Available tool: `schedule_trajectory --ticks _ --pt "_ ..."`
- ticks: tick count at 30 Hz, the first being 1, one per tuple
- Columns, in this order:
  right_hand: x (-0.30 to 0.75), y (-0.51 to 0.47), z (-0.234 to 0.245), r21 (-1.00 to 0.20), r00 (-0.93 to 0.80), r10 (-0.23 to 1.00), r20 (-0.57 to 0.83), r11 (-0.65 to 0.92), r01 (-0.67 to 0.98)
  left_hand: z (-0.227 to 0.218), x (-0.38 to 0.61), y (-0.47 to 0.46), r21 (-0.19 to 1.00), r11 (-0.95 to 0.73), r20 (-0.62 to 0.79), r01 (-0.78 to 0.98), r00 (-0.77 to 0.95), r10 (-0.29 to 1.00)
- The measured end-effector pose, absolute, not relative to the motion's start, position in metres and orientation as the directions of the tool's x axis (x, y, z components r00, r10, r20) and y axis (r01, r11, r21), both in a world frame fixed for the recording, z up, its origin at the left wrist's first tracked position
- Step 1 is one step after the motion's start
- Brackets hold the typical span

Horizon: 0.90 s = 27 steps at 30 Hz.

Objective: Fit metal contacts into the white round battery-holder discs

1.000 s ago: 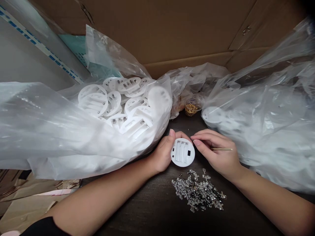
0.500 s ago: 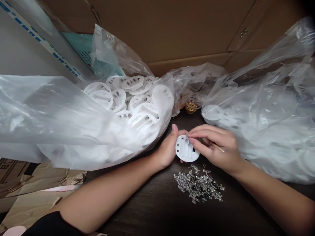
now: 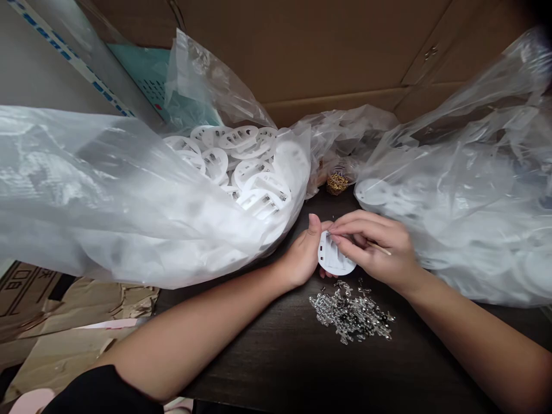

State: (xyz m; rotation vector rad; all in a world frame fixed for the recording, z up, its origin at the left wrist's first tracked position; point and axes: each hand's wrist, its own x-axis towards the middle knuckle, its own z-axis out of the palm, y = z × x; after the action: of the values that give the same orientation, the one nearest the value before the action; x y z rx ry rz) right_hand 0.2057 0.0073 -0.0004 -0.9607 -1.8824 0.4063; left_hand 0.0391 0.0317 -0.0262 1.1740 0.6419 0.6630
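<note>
My left hand (image 3: 305,255) is closed round a round white plastic battery holder (image 3: 334,260), held just above the dark table (image 3: 276,351). My right hand (image 3: 378,248) covers the holder's right side, its thumb and forefinger pinched at the holder's top edge. A thin wooden stick (image 3: 379,248) lies in that same hand and juts out to the right. Whether a small part sits between the pinched fingertips is hidden. Just below both hands lies a pile of small silver metal contacts (image 3: 351,315).
A clear plastic bag (image 3: 107,201) at the left spills several white round holders (image 3: 245,167). Another clear bag (image 3: 466,190) with white discs fills the right. A small cup of gold metal parts (image 3: 337,183) stands behind the hands. Cardboard walls (image 3: 310,52) close the back.
The right hand has slid left over the holder, from its right edge to its top, pinching there. The holder has tilted and is more covered. The view has shifted a little.
</note>
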Motion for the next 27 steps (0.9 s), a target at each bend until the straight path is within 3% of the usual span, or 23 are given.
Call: schedule_trajectory --ticks 7,13,20,27 --pt "0.207 0.007 -0.008 -0.661 -0.207 0.782 0.589 0.612 0.434 -0.024 0.04 0.031 0.971 0.218 -0.102 -0.094 0.662 0.743" --pt "0.21 0.008 -0.001 -0.575 -0.315 0.742 0.592 0.662 0.48 -0.025 0.04 0.03 0.977 0.202 -0.105 -0.073 0.661 0.743" --pt "0.205 0.003 0.011 -0.555 -0.322 0.783 0.533 0.61 0.565 -0.021 0.038 0.03 0.98 0.192 -0.114 -0.052 0.646 0.755" --pt "0.213 -0.002 0.008 -0.319 -0.479 0.715 0.509 0.673 0.667 -0.026 0.038 0.029 0.977 0.203 -0.115 -0.059 0.655 0.746"
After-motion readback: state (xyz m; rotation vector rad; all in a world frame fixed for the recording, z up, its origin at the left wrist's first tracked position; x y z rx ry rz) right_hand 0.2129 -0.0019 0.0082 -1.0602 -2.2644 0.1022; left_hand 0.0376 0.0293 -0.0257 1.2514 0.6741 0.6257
